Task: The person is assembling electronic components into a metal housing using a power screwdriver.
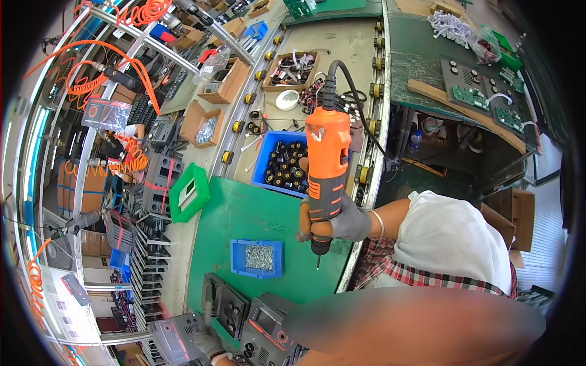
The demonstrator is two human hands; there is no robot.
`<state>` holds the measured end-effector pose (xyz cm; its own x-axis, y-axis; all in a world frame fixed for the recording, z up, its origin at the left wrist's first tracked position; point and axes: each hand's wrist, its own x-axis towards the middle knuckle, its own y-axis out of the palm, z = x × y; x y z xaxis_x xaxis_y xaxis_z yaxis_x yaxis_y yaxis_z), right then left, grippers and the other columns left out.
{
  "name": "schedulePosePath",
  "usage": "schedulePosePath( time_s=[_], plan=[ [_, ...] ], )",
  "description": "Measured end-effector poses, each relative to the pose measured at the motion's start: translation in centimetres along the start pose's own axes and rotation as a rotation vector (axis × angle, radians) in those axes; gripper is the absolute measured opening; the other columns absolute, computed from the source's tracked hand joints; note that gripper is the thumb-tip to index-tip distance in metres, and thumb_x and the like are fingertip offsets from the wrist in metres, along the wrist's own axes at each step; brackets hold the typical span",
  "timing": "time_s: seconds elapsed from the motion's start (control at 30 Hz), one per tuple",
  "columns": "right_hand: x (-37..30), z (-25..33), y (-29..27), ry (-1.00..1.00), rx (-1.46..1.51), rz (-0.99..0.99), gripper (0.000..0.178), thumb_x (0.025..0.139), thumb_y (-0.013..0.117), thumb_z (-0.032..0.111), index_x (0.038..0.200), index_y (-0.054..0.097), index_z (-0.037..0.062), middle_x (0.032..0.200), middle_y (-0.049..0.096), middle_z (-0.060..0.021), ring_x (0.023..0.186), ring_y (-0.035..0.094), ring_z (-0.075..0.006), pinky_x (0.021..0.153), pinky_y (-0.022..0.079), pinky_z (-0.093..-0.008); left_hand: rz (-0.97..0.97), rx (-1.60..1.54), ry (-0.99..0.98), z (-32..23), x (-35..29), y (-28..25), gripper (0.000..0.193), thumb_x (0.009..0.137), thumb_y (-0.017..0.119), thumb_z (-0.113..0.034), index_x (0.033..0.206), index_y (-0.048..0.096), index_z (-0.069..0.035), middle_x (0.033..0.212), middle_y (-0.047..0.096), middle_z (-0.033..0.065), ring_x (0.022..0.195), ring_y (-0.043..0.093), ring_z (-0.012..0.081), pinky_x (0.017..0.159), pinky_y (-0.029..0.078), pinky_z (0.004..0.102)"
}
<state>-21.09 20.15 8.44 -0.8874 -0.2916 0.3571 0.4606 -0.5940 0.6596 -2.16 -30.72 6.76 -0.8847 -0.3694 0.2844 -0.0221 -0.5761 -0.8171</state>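
My right hand [353, 221], in a grey glove with tan fingertips, is wrapped round an orange and black electric screwdriver [327, 149]. Its bit points down over the green work mat [305, 244], and a black cable bends away from its upper end. Low in the picture, my gloved left hand [209, 343] is beside a grey panel with red markings [173, 339]; its fingers are smeared, so its grip is unclear. Near it lie a dark panel with round knobs [226, 305] and a grey control unit with a display [267, 326]. A blue tray [237, 268] of small screws stands on the mat.
Beyond the mat stand a blue bin [261, 161] of black knobs, a green bin [189, 192] and a cardboard box of parts [268, 86]. Yellow rollers line the rails. At left, orange coiled hoses [137, 155] hang by a metal frame; another person is partly visible behind.
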Motion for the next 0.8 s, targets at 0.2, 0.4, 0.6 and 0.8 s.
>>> schedulePosePath(
  time_s=[0.2,0.4,0.6,0.8],
  plan=[
    [-0.7,3.0,0.2,-0.142,0.210,0.069,0.028,0.070,0.062,0.004,0.095,0.049,0.0034,0.073,0.057,-0.0092,0.066,0.060,-0.0202,0.061,0.052,-0.0360,-0.355,-0.426,-0.030,-1.7,1.5,-11.4,0.023,0.076,0.060,-0.021,0.087,0.053,-0.002,0.097,0.055,0.0165,0.078,0.056,0.0321,0.068,0.045,0.0392],
    [-1.3,7.5,-0.1,-0.177,0.329,0.137,0.039,0.074,0.055,0.036,0.093,0.034,0.0088,0.063,0.049,-0.0058,0.058,0.054,-0.0199,0.057,0.048,-0.0363,-0.650,-0.863,-0.250,-8.8,-5.1,-24.8,0.038,0.086,0.048,-0.031,0.103,0.048,0.004,0.097,0.054,0.0163,0.081,0.052,0.0269,0.069,0.042,0.0324],
    [-1.3,10.3,0.2,-0.292,0.692,0.467,0.034,0.078,0.048,0.033,0.092,0.047,0.0024,0.067,0.046,-0.0037,0.056,0.047,-0.0146,0.053,0.041,-0.0306,0.217,-2.168,-0.613,-21.3,-15.6,-22.9,0.015,0.085,0.046,-0.014,0.091,0.052,-0.002,0.082,0.053,0.0040,0.071,0.054,0.0122,0.061,0.046,0.0249],
    [-3.2,5.1,0.6,-0.109,0.398,0.195,0.052,0.073,0.055,0.024,0.117,0.037,0.0025,0.076,0.050,-0.0027,0.068,0.052,-0.0152,0.066,0.044,-0.0333,0.500,-2.076,-0.578,-29.2,-22.4,-16.4,0.028,0.085,0.044,-0.020,0.096,0.053,0.005,0.085,0.058,0.0088,0.075,0.054,0.0144,0.069,0.043,0.0275]
  ],
)
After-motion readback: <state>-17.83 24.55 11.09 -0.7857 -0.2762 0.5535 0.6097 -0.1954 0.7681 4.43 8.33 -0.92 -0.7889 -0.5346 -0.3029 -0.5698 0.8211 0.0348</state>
